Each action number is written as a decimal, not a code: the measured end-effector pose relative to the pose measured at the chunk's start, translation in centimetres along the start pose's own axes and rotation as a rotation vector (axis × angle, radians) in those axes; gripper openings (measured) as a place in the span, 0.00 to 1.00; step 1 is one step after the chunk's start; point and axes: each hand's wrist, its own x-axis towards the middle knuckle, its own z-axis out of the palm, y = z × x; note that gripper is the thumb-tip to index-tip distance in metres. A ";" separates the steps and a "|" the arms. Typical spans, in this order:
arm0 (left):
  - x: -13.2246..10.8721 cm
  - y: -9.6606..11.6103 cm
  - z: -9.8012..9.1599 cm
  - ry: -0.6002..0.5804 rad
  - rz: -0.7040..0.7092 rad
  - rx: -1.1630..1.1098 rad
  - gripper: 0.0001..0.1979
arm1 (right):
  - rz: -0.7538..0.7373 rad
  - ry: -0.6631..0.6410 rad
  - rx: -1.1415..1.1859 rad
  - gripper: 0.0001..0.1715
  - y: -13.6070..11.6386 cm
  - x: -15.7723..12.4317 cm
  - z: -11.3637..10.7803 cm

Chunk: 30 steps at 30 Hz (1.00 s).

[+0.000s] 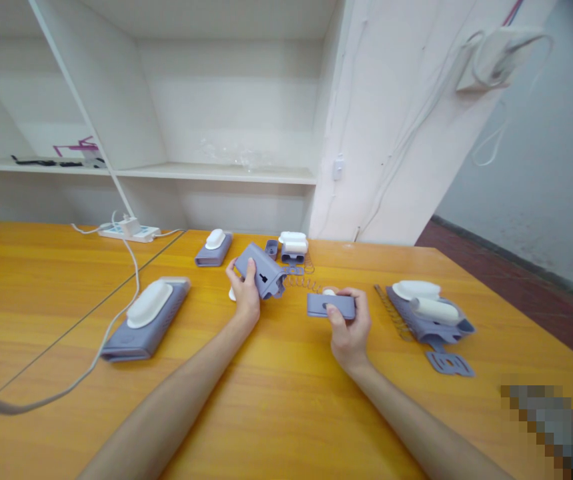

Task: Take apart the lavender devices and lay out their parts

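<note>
My left hand (244, 292) is closed around a grey-purple plastic housing (261, 269), holding it tilted just above the wooden table (276, 393). My right hand (349, 325) grips a flat grey-purple cover piece (330, 305) with the thumb on top; a small white part (329, 292) shows just behind it. A thin coiled metal spring (302, 283) lies on the table between the two pieces. A white piece (232, 294) peeks out under my left hand.
An assembled grey unit with a white top (147, 313) lies at left, a smaller one (213, 248) farther back. More grey and white parts (292, 247) sit behind; a pile of parts (429, 310) with a spring at right. A power strip (129, 231) and white cable (111, 327) cross the left side.
</note>
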 end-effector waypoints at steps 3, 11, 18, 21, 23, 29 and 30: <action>0.1 0.1 -0.1 0.022 0.057 0.012 0.26 | -0.004 0.002 0.010 0.16 0.4 0.0 0.0; 0.6 -0.2 -0.4 0.133 0.132 0.106 0.26 | -0.021 0.006 0.001 0.15 0.3 0.2 -0.3; 1.0 -0.1 -0.6 0.205 0.163 0.126 0.26 | 0.063 0.019 0.035 0.15 0.1 0.4 -0.4; 1.1 0.2 -0.8 0.215 0.164 0.150 0.26 | 0.050 0.046 -0.019 0.15 0.0 0.7 -0.7; 1.1 0.3 -0.9 0.177 0.172 0.170 0.27 | 0.012 0.097 -0.094 0.15 0.0 1.1 -0.9; 0.9 0.3 -0.8 -0.105 0.083 0.160 0.31 | -0.013 0.099 -0.143 0.19 0.0 1.3 -0.7; 0.9 0.5 -0.8 -0.182 0.039 0.160 0.32 | 0.000 0.064 -0.128 0.19 0.0 1.0 -0.6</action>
